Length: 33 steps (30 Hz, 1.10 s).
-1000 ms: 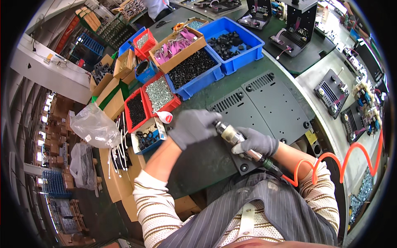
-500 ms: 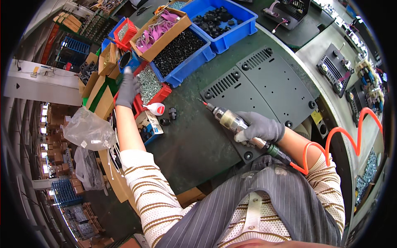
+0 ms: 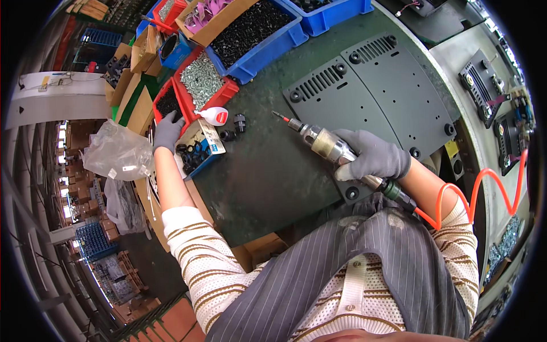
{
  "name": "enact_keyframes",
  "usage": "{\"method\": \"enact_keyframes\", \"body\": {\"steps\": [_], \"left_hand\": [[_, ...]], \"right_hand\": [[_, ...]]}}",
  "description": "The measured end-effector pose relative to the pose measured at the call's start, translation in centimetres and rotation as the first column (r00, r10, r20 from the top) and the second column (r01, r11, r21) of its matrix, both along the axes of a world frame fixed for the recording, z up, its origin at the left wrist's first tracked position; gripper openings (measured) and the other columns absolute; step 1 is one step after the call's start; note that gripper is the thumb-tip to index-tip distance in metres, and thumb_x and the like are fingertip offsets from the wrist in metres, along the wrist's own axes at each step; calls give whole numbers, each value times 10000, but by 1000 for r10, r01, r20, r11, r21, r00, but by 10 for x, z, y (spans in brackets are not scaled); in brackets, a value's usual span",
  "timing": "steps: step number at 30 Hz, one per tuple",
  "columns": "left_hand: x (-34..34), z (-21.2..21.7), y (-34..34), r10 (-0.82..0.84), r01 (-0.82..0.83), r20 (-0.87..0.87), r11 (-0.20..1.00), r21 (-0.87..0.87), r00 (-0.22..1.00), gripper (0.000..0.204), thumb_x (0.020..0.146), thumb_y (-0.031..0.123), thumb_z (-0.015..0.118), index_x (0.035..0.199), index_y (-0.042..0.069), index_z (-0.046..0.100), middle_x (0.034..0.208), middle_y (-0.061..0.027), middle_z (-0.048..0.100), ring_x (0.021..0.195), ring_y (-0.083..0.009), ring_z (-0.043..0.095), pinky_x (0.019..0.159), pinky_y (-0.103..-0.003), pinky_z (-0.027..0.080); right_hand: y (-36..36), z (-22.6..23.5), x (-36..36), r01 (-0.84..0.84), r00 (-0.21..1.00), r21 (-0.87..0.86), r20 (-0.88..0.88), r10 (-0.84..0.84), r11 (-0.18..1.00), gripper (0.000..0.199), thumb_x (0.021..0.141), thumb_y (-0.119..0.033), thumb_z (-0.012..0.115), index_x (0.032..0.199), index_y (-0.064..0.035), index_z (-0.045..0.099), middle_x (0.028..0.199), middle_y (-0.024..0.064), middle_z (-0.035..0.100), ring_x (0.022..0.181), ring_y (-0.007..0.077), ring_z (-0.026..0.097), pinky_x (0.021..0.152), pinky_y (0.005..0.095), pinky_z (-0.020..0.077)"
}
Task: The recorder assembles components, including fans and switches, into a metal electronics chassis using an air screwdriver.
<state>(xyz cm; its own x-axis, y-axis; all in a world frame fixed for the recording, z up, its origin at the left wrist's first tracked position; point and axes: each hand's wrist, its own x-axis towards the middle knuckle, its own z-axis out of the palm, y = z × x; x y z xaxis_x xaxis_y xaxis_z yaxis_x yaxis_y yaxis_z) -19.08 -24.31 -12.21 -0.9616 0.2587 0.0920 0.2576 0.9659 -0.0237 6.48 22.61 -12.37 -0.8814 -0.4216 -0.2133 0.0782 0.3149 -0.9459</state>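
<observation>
While right hand [image 3: 373, 157] grips screwdriver [image 3: 325, 142], left hand [image 3: 168, 131] at red bin [image 3: 165, 102], blue carton [image 3: 202, 148] beside.

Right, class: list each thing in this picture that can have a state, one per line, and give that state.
left hand: gloved, reaching into the red bin of dark parts
right hand: gloved, closed round the pneumatic screwdriver
pneumatic screwdriver: lifted, tilted, bit pointing up-left
orange air hose: coiled, attached to the tool
red bin of screws: open, full
glue bottle: capped, lying down
metal plates: flat on the bench
</observation>
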Motion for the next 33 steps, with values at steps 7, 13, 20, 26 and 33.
{"method": "enact_keyframes", "body": {"steps": [7, 13, 20, 26, 33], "left_hand": [[12, 1, 28, 185, -191, 44, 956, 222, 982, 277, 790, 254, 662, 994, 69, 693, 959, -160, 673, 894, -272, 653, 824, -355, 476], [12, 14, 40, 379, -441, 239, 649, 620, 894, 251, 865, 135, 607, 1087, 26, 647, 850, -113, 683, 850, -197, 664, 700, -270, 525], [-5, 11, 0, 42, -457, 476, -219, 862, 878, 415, 859, -37, 481, 1274, -47, 454, 1153, -174, 555, 1057, -270, 567, 892, -324, 521], [-8, 1, -22, -117, -381, 373, -476, 793, 921, 379, 865, -49, 435, 1242, -61, 467, 1088, -184, 580, 965, -267, 594, 833, -337, 549], [2, 17, -23, -703, -663, 152, -545, 514, 695, 285, 947, 170, 502, 1168, -2, 553, 952, -99, 628, 733, -149, 584, 635, -254, 521]], "right_hand": [[1, -2, 2, 24, 999, -88, -28, -26, 996, 540, 649, -287, 759, 1044, 19, 554, 789, 95, 604, 735, 195, 588, 699, 325, 470], [2, -5, 3, 33, 998, -63, 51, -30, 997, 525, 650, -261, 754, 1048, 14, 551, 812, 86, 601, 744, 179, 585, 694, 311, 466], [-1, 4, 4, 38, 993, -141, 114, -22, 989, 481, 638, -177, 708, 1049, 9, 539, 753, 27, 538, 696, 125, 517, 647, 271, 427], [-3, 6, 3, 36, 990, -120, 136, -19, 992, 463, 644, -105, 666, 1073, 1, 528, 717, -25, 492, 664, 75, 472, 607, 232, 402], [-4, 6, -1, 48, 991, -120, 126, -33, 992, 429, 652, -226, 735, 968, -2, 550, 767, 46, 555, 714, 147, 536, 674, 293, 441]]}}
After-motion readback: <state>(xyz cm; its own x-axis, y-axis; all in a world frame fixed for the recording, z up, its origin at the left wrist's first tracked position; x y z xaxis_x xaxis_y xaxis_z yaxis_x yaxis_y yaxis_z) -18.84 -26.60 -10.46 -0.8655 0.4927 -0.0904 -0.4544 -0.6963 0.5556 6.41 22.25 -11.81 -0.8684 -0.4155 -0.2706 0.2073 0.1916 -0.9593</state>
